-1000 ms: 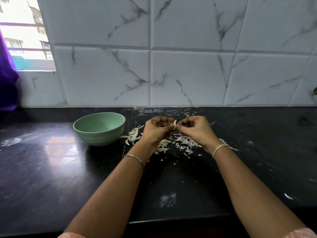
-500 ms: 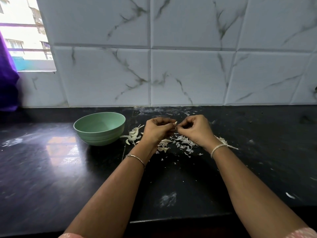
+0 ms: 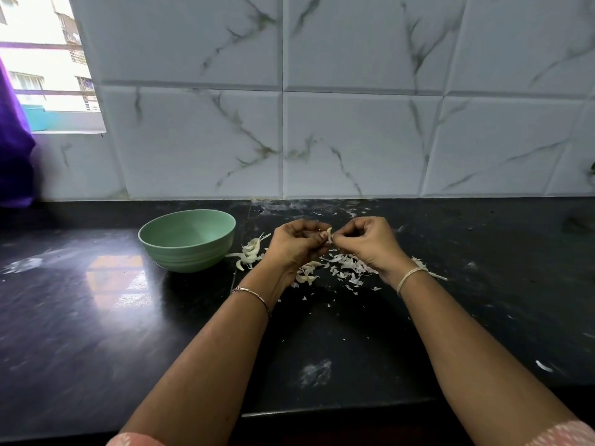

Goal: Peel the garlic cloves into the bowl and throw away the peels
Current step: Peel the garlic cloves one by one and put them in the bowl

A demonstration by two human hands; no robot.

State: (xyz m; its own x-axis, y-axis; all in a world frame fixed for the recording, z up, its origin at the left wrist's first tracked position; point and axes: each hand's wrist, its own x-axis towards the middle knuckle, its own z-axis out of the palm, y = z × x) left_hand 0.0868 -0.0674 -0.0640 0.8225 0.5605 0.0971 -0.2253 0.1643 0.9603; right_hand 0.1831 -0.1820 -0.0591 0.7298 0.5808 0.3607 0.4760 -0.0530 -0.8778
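A home kitchen: a polished black stone bench (image 3: 96,317) runs beneath marble-veined white wall tiles (image 3: 354,140), a green bowl (image 3: 188,252) and scattered garlic peels (image 3: 347,267) lie on it, and a window (image 3: 48,101) with a purple curtain (image 3: 13,149) faces apartment blocks (image 3: 35,30).

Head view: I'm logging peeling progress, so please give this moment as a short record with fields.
left hand: pinches garlic clove
right hand: pinches the same clove from the other side
grip position: raised above the countertop, over the peels
bowl: green, upright, left of the hands; no cloves visible inside
garlic pile: on the countertop between bowl and left hand; peeled or not, cannot tell
peels: scattered on the countertop, not thrown away
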